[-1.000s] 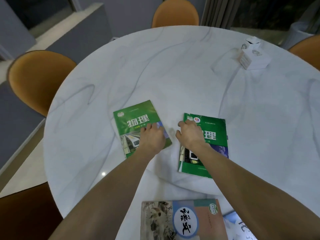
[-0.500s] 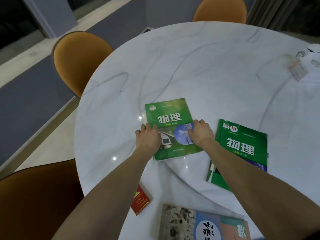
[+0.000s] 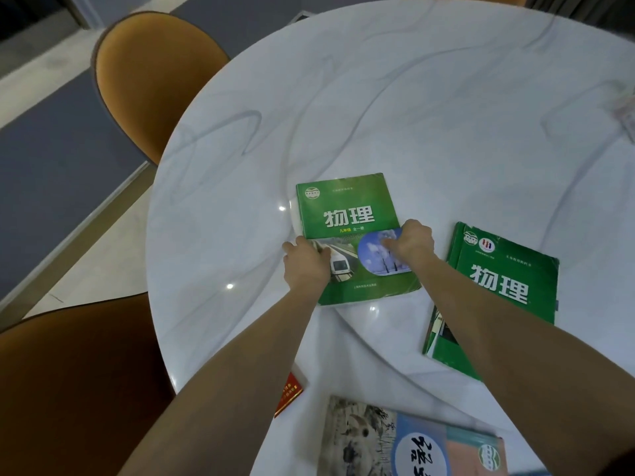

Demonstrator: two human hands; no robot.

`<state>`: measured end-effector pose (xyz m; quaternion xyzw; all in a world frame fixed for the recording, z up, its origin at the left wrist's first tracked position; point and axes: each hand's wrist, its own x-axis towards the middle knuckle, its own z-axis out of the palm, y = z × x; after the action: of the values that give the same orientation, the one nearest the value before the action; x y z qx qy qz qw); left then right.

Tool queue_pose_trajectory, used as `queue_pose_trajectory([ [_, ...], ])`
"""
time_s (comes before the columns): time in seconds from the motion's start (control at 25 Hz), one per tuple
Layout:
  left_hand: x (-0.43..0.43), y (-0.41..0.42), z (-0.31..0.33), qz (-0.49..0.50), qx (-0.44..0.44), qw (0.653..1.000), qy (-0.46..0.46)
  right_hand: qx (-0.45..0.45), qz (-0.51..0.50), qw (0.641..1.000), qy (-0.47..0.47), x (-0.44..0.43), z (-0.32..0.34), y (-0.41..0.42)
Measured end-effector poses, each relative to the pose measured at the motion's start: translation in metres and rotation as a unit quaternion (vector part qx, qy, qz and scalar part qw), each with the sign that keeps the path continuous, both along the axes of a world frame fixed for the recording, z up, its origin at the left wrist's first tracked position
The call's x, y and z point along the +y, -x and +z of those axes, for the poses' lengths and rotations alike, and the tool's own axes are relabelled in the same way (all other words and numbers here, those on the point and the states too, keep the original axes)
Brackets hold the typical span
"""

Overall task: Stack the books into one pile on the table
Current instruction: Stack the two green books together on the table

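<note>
A green book with a train picture (image 3: 348, 214) lies flat on the white marble table (image 3: 429, 108). My left hand (image 3: 305, 266) grips its left edge near the lower corner. My right hand (image 3: 410, 242) holds its right edge, thumb on the cover. A second green book (image 3: 505, 290) lies to the right, partly under my right forearm. A third book with a beige, blue and pink cover (image 3: 412, 444) lies at the near edge, cut off by the frame.
A small red packet (image 3: 289, 395) sits at the table's near left edge. Orange chairs stand at the left (image 3: 147, 73) and near left (image 3: 68, 389). A blurred white object (image 3: 627, 115) is at the far right edge.
My right hand left the right green book and came over to the left one. Both hands now hold the left book's sides, and the view has swung left.
</note>
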<state>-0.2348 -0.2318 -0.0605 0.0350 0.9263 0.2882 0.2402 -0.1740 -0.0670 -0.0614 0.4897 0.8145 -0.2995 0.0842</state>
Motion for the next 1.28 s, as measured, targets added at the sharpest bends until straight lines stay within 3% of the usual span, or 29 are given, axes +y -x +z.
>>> queue_pose_trajectory([
  [0.2, 0.006, 0.001, 0.0, 0.074, -0.034, 0.99, -0.12, 0.011, -0.023, 1.0, 0.007, -0.001, -0.001, 0.0],
  [0.44, -0.004, -0.003, -0.002, 0.088, -0.038, 0.966, -0.241, 0.033, -0.036, 0.998, 0.028, -0.002, -0.001, -0.006],
  [0.64, -0.012, 0.001, -0.002, 0.131, -0.088, 0.929, -0.334, 0.12, -0.111, 0.979, 0.121, 0.0, 0.013, -0.016],
  [0.88, -0.002, -0.005, 0.017, 0.111, -0.1, 0.924, -0.353, 0.203, -0.177, 0.949, 0.163, 0.003, 0.04, -0.036],
  [1.28, 0.055, -0.061, 0.032, -0.057, -0.064, 0.948, -0.307, 0.255, -0.298, 0.913, 0.11, 0.025, 0.055, -0.136],
])
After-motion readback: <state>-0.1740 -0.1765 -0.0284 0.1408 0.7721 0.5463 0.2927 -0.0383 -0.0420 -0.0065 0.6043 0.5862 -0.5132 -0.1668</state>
